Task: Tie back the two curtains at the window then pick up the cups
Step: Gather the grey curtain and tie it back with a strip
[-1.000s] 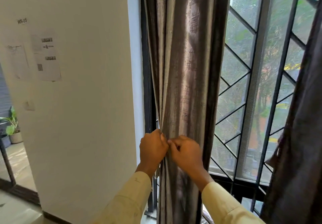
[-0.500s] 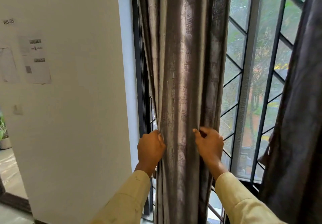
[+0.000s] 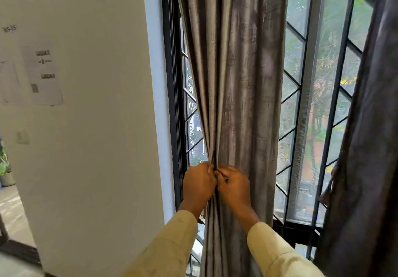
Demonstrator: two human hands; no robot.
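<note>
White wall (image 3: 90, 126) fills the left side, with printed sheets (image 3: 45, 74) stuck near its left edge, and a dark-framed window (image 3: 301, 104) with a diagonal metal grille takes up the right. Against the window's left edge hangs the grey curtain (image 3: 237, 72), its folds drawn in to a narrow waist low down. At that waist the left hand (image 3: 199, 183) is clenched around the bunched folds from the left side, and the right hand (image 3: 233, 185) grips the same gather from the right, knuckles of both touching. Whether a tie is between the fingers I cannot tell. Cream sleeves (image 3: 170, 244) cover both forearms. At the window's right edge hangs the second curtain (image 3: 366, 147), dark and loose.
</note>
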